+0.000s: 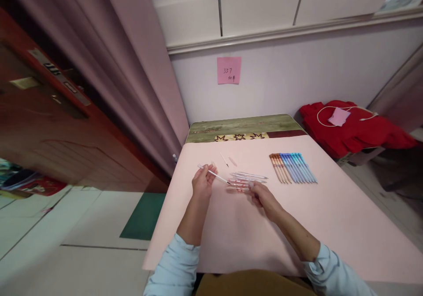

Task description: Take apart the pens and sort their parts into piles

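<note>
My left hand (204, 182) is closed on a thin white pen refill (216, 174), its dark tip slanting down to the right. My right hand (264, 196) pinches the right end of a clear pen barrel with red markings (238, 184). The refill's tip is close to the barrel's left end; whether they touch, I cannot tell. Just beyond, several clear pens (249, 175) lie side by side on the pink tabletop (238, 238). Farther off lie another thin refill (224, 159) and a small pale pink piece (233, 161).
A neat row of brown, blue and turquoise pens (292, 168) lies to the right. Behind the table, a pink note (229, 70) sticks to the wall. Red cloth (357, 133) with a white cable is at the right, and a wooden door (66, 133) at the left.
</note>
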Demonstrator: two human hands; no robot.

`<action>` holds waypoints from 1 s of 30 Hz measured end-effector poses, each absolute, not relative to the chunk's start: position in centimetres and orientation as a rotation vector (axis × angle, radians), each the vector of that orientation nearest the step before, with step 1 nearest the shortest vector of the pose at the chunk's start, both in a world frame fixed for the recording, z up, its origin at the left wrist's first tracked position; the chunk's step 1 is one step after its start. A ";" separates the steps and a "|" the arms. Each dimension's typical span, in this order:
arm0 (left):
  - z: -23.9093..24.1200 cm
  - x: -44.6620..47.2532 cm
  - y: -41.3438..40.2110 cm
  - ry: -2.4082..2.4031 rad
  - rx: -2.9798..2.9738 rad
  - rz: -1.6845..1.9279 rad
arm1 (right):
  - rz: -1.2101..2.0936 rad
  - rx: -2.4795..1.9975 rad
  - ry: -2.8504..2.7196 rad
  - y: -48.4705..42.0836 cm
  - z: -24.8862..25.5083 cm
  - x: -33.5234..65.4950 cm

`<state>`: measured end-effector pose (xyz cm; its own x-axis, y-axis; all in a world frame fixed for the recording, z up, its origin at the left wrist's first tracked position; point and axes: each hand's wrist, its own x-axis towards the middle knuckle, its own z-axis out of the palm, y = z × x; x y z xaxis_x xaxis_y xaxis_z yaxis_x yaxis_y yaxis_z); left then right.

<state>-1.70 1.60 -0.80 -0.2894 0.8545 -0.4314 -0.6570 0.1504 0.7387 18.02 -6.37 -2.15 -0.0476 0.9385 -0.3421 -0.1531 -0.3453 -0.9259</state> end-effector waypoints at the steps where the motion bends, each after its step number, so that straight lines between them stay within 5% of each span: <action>1: -1.0 -1.3 1.4 1.108 0.257 1.478 | 1.443 -1.355 -1.036 -6.1 -1.9 17.7; 8: -1.7 0.9 0.3 1.080 0.328 1.374 | 0.837 -1.682 -1.766 -4.8 -0.6 15.5; 14: -2.9 -3.5 2.2 1.328 0.505 1.487 | 0.753 -1.880 -1.929 -2.8 -0.7 15.9; 19: -5.3 -5.6 3.9 1.838 1.030 1.119 | 0.718 -2.049 -1.903 2.4 -0.9 14.2; 30: -6.6 -4.6 6.1 1.919 1.265 0.873 | 0.694 -2.055 -1.787 6.0 -3.5 14.8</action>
<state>-4.58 6.14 -6.60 -0.3056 0.9372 -0.1681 0.4891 0.3060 0.8168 14.80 6.01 -3.52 0.0948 0.9849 -0.1449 0.8242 -0.1592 -0.5435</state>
